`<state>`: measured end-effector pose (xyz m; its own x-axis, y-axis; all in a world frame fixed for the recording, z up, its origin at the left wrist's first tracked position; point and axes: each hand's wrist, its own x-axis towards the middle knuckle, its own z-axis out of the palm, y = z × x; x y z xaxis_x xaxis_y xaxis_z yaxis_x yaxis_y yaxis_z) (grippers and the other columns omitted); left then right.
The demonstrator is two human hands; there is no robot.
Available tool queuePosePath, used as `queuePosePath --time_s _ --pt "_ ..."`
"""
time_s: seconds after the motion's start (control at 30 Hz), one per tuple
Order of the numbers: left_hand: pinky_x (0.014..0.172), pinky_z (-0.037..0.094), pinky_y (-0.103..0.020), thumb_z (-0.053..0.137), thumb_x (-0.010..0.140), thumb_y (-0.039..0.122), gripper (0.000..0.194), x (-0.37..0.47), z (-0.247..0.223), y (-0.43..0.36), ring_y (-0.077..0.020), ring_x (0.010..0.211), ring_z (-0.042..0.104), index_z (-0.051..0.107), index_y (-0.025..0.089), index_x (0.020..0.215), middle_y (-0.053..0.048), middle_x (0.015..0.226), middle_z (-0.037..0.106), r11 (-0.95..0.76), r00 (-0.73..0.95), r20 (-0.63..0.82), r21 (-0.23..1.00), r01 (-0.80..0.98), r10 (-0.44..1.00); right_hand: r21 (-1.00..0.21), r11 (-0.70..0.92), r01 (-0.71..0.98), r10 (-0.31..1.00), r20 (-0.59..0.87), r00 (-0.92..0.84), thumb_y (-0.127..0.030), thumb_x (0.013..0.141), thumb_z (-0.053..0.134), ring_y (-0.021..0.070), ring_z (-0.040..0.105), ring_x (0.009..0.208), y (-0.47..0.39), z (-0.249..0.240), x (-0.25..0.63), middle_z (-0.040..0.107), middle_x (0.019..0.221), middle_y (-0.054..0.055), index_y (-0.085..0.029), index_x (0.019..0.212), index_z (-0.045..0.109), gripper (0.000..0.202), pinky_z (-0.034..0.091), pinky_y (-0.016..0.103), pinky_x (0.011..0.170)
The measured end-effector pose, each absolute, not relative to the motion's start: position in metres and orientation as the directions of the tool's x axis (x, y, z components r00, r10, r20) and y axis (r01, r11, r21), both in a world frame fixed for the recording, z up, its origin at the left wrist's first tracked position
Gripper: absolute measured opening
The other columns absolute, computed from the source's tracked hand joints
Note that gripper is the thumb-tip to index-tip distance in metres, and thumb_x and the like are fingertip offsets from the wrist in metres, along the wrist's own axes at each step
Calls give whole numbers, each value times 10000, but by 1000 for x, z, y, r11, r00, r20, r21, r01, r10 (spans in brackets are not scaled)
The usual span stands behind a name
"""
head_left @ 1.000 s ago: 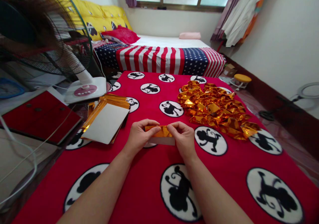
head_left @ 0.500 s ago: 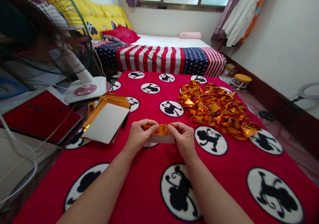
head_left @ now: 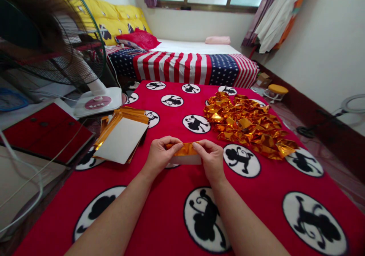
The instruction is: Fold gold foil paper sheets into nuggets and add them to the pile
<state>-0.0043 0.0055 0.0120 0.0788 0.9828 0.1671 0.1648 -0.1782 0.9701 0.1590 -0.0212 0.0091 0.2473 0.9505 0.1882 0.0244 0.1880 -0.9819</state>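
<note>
Between my two hands is a sheet of gold foil paper (head_left: 186, 149), its upper part a shiny folded gold band and its lower strip pale. My left hand (head_left: 162, 153) pinches the sheet's left end, thumb on the near face. At the right end my right hand (head_left: 211, 155) pinches it the same way. The fingers behind the sheet are partly hidden. To the left lies a stack of foil paper sheets (head_left: 121, 140), the top one pale side up with gold edges beneath. A heap of folded gold foil pieces (head_left: 245, 123) lies to the right.
A red cloth with monkey prints (head_left: 159, 218) covers the table. At the left stand a running fan (head_left: 98, 100) and a red panel (head_left: 45, 128). Behind the table is a bed with a striped, starred cover (head_left: 176, 66). A yellow stool (head_left: 278, 89) stands at the right.
Both hands have shifted very slightly to the right with the foil paper, still pinching its ends. The stack and the heap are unchanged.
</note>
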Motion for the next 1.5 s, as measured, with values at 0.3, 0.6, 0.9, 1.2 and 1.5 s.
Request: queuePosePath --time_s 0.3,0.6,0.9,1.2,1.5 --pt "610 499 -202 724 749 330 185 -4 7 5 -138 652 638 731 146 752 -39 719 712 -207 87 193 957 204 977 -979 203 27 945 203 257 -335 757 709 129 539 582 -22 8 158 634 612 -7 -173 640 688 201 413 237 572" --pt "674 509 -221 690 779 314 167 -2 15 1 -167 748 668 741 161 823 -52 795 732 -285 169 246 919 272 955 -969 233 87 930 248 272 -339 791 680 125 517 573 -25 9 157 597 590 -9 -171 618 664 242 412 238 565" --pt "632 474 -221 747 731 330 183 0 16 1 -145 674 626 743 149 762 -45 738 715 -230 119 207 947 226 971 -953 284 105 928 301 220 -298 809 673 129 549 606 -25 7 153 625 645 -3 -178 690 677 169 438 242 594" --pt "609 458 -233 720 771 317 165 -1 15 0 -140 651 613 750 161 725 -50 713 689 -346 117 327 905 245 938 -962 262 74 930 272 246 -309 803 673 137 552 615 -26 7 153 637 650 -2 -184 690 695 170 433 246 596" --pt "599 478 -225 740 742 349 192 -1 14 1 -139 630 630 753 158 725 -42 698 718 -228 35 225 951 211 974 -962 272 30 916 269 297 -290 793 697 133 545 623 -24 4 155 636 656 -9 -185 704 708 138 422 247 604"
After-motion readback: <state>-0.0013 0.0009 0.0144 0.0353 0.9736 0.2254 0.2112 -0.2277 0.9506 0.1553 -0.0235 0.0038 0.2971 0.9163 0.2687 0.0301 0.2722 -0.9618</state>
